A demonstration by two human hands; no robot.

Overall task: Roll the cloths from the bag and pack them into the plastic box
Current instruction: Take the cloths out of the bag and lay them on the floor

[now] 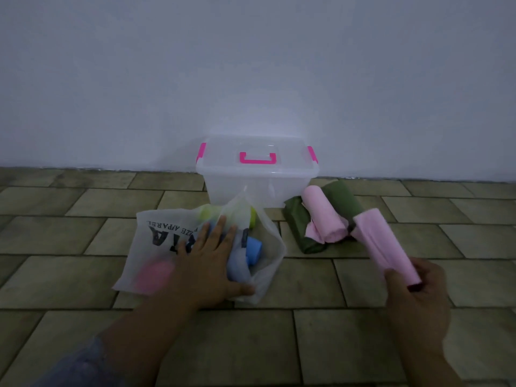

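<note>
Gripping rolled pink cloth (386, 244) in right hand (416, 294), likely bound for lidded clear plastic box (257, 188) at tiled floor's far edge; left hand (206, 263) spread flat, pinning translucent printed bag (167, 238) of remaining cloths

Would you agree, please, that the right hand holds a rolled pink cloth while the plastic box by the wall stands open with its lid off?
Not quite: the head view shows the plastic box closed, its lid on. The right hand does hold the rolled pink cloth.
</note>
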